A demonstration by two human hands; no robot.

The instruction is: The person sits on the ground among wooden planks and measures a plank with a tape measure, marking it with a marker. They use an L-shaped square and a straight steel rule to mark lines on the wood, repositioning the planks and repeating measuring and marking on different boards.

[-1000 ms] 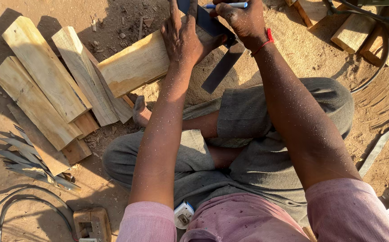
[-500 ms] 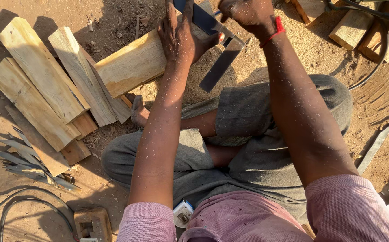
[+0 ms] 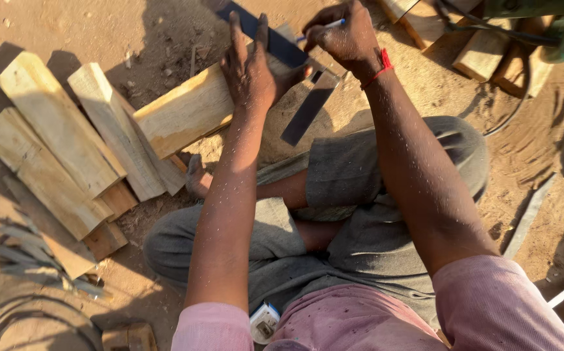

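Down on the sandy ground, the left hand (image 3: 251,73) lies flat, fingers spread, pressing a dark metal square (image 3: 295,78) onto a pale wooden block (image 3: 184,114). Just beside it, the right hand (image 3: 344,36) pinches a pen (image 3: 324,27), tip at the square's edge.

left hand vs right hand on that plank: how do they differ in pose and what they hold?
The left hand lies flat, fingers spread, pressing the dark metal square onto the pale wooden plank; the right hand is curled around a pen. The right wrist wears a red thread; the left wrist is bare. Both are bare hands, close together over the same end of the plank.
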